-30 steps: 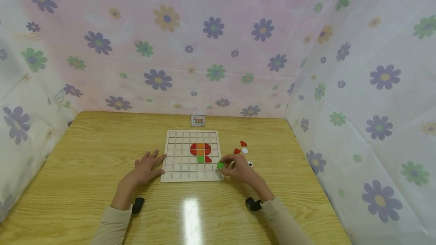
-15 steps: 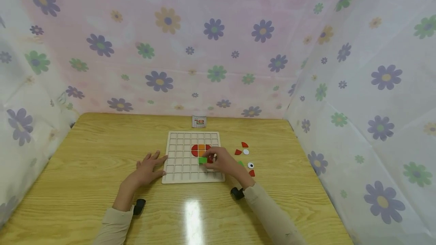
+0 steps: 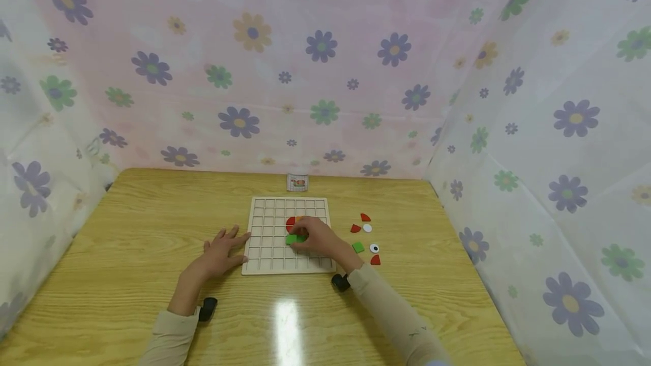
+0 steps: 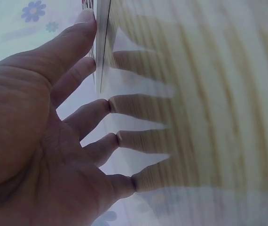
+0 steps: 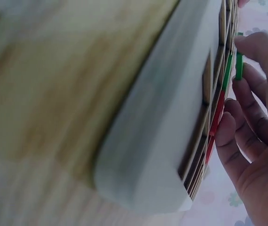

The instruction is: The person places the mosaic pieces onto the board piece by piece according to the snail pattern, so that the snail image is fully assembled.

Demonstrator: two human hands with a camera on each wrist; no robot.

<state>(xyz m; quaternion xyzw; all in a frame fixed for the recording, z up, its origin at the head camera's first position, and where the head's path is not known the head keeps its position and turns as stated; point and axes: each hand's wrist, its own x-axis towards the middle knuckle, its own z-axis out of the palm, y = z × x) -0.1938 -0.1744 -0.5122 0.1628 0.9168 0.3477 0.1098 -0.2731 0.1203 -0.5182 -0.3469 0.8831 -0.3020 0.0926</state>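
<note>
A light wooden grid board (image 3: 267, 250) lies on the table. My left hand (image 3: 218, 256) rests beside it with spread fingers, thumb and index finger touching its left edge. In the left wrist view, the other fingertips of the left hand (image 4: 54, 136) rest on the tabletop. Over the board my right hand (image 3: 321, 239) pinches a green square tile (image 3: 291, 239) between thumb and fingers. The right wrist view shows this green tile (image 5: 239, 66) slightly off the grid, near a seated green tile (image 5: 227, 73) and red pieces (image 5: 217, 113). The right hand covers most of the placed pieces from the head view.
Right of the board lie a green tile (image 3: 358, 247), red quarter-round pieces (image 3: 375, 260), a white disc (image 3: 367, 228) and an eye disc (image 3: 374, 248). A small picture card (image 3: 297, 182) is behind the board, near the flowered backdrop (image 3: 285, 95).
My right hand has carried the green tile from the board's right edge leftward, past the placed green tile. The left hand has stayed at the board's left edge.
</note>
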